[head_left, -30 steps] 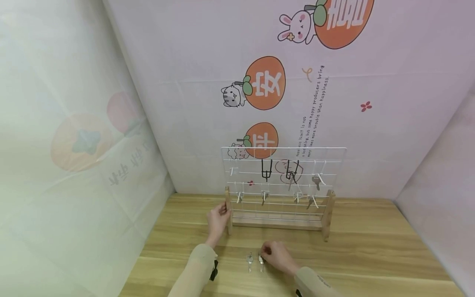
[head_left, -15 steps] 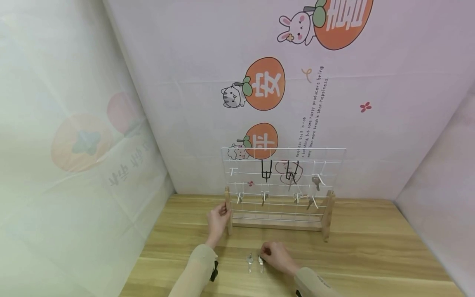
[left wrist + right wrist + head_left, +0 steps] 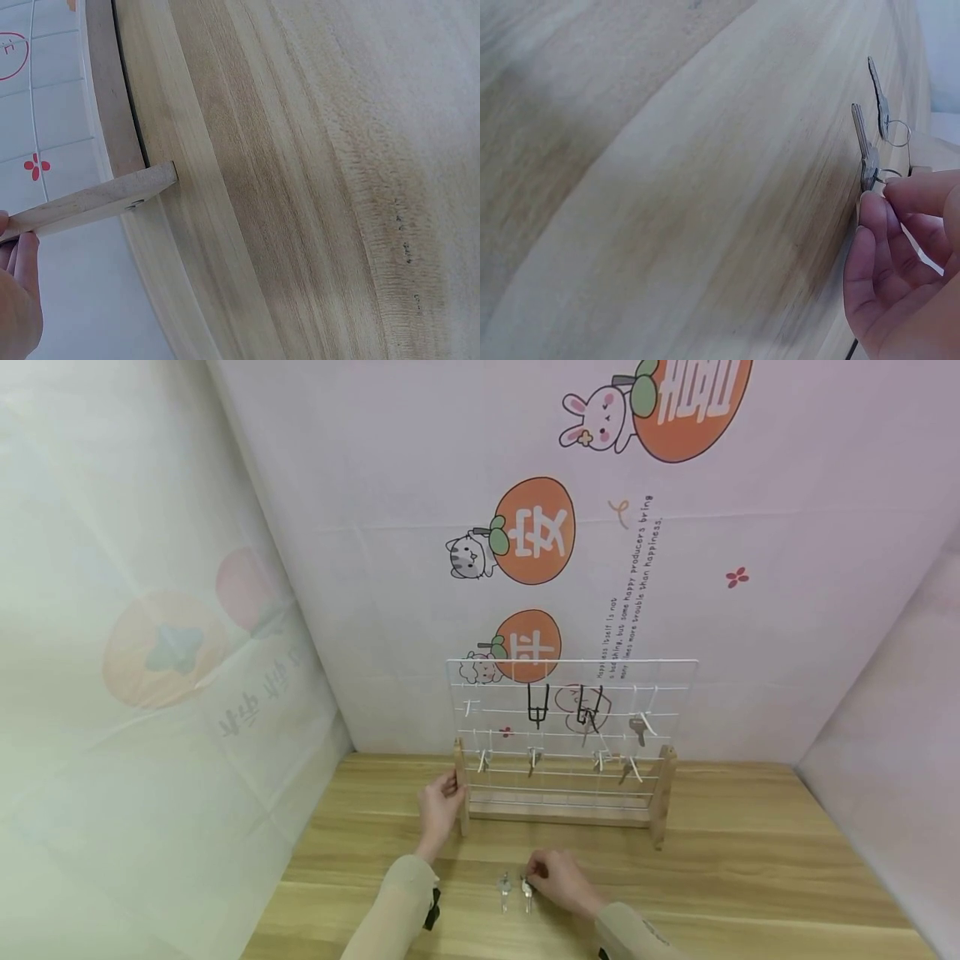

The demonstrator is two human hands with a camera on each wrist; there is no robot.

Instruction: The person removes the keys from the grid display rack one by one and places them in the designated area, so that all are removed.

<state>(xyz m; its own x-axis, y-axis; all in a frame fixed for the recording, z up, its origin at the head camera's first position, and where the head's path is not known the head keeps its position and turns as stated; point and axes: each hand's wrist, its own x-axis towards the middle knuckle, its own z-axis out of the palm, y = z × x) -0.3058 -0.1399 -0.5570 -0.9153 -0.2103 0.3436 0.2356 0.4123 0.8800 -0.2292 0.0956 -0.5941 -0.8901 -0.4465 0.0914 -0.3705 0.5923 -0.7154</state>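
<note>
My left hand [image 3: 439, 808] grips the left wooden post [image 3: 461, 785] of a white wire rack [image 3: 573, 661]; in the left wrist view its fingers [image 3: 27, 259] lie on the post's edge. My right hand [image 3: 562, 878], in front of the rack, pinches the ring end of a silver key [image 3: 527, 895] lying on the table. Its thumb and fingertips meet at that key's ring [image 3: 889, 172] in the right wrist view. A second silver key [image 3: 505, 893] with a ring lies just left of it, untouched.
White hooks on the rack carry several keys, such as a key [image 3: 639, 729] at the right. Two black hooks [image 3: 537, 706] hang along the upper part; one holds a key. Behind the wooden table [image 3: 750, 860] stands a printed cloth wall [image 3: 420, 610], with cloth on both sides.
</note>
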